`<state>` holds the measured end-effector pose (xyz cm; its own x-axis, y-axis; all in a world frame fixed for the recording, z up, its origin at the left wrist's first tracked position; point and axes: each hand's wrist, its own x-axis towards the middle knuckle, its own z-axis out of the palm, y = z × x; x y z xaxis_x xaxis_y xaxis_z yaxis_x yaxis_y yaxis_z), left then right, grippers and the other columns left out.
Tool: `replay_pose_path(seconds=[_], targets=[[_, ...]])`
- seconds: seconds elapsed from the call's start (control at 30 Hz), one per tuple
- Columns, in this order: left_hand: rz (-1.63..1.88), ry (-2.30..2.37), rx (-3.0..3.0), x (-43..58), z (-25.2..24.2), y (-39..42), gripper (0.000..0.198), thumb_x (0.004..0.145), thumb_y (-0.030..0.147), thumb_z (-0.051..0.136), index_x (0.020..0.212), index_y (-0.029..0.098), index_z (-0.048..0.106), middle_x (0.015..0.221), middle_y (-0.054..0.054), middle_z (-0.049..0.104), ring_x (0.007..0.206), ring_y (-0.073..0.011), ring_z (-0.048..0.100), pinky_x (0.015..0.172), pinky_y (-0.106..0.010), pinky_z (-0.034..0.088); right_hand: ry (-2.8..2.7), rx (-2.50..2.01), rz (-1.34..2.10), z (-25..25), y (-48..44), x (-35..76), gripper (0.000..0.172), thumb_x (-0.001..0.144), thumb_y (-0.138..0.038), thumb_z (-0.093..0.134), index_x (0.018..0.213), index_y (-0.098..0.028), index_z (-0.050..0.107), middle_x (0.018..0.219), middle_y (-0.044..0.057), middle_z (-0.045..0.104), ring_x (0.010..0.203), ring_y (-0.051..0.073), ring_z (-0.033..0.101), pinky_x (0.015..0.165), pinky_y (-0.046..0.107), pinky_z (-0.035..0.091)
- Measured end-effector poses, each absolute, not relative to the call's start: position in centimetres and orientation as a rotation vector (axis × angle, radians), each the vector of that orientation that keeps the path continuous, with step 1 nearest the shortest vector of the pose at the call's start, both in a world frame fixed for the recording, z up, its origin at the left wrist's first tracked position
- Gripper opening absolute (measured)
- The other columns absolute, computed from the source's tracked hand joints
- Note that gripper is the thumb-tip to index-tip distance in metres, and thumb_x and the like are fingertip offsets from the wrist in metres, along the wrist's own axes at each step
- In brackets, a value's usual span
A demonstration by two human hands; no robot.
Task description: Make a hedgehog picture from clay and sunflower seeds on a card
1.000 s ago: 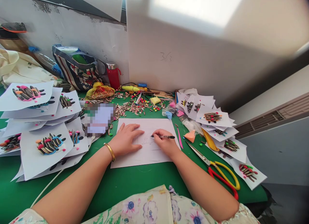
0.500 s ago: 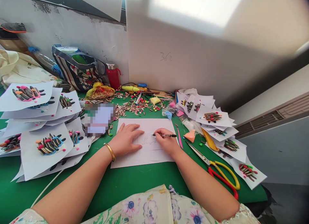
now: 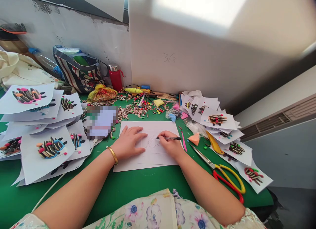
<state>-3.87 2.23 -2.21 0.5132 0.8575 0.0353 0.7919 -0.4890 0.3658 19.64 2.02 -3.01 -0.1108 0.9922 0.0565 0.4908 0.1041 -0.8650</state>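
Note:
White paper [image 3: 138, 163] lies flat on the green table in front of me. On it is a small line drawing of a hedgehog-like animal [image 3: 153, 142]. My left hand [image 3: 130, 142] rests on the paper's left part, palm down with fingers spread, a gold bangle [image 3: 112, 155] at its wrist. My right hand [image 3: 170, 145] pinches a black pen [image 3: 175, 138], its tip at the right side of the drawing. A pink tool [image 3: 184, 141] with a metal tip lies just right of the sheet.
Scissors [image 3: 217, 169] with red and yellow handles lie at the right. Stacked cards with seed hedgehogs stand left [image 3: 29, 169] and right [image 3: 219, 122]. Loose sunflower seeds [image 3: 135, 110], a red flask [image 3: 115, 78], a striped bag [image 3: 76, 71] and a blurred phone [image 3: 102, 122] lie behind.

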Motion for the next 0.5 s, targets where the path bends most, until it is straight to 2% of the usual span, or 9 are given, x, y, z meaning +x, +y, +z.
replay_pose_path(seconds=[0.17,0.5], targets=[[0.313,1.387,2.461,-3.9,-2.3,2.2,0.062,0.073,0.049,0.069,0.131,0.032,0.057,0.146,-0.01,0.045,0.137,-0.0322,0.037,0.115,-0.062,0.01,-1.753,-1.426,0.959,-3.0,1.3,19.1,0.016,0.08,-0.026,0.052,0.079,-0.022,0.068,0.081,0.001,0.07,0.077,0.017,0.062,0.071,0.028,0.047],[0.314,1.389,2.467,-3.8,-2.4,2.2,0.061,0.073,0.049,0.069,0.131,0.032,0.057,0.146,-0.01,0.044,0.137,-0.0314,0.036,0.115,-0.062,0.01,-1.827,-1.404,0.95,-2.5,0.8,18.6,0.016,0.082,-0.025,0.052,0.081,-0.022,0.068,0.083,0.001,0.071,0.079,0.018,0.063,0.074,0.03,0.048]])
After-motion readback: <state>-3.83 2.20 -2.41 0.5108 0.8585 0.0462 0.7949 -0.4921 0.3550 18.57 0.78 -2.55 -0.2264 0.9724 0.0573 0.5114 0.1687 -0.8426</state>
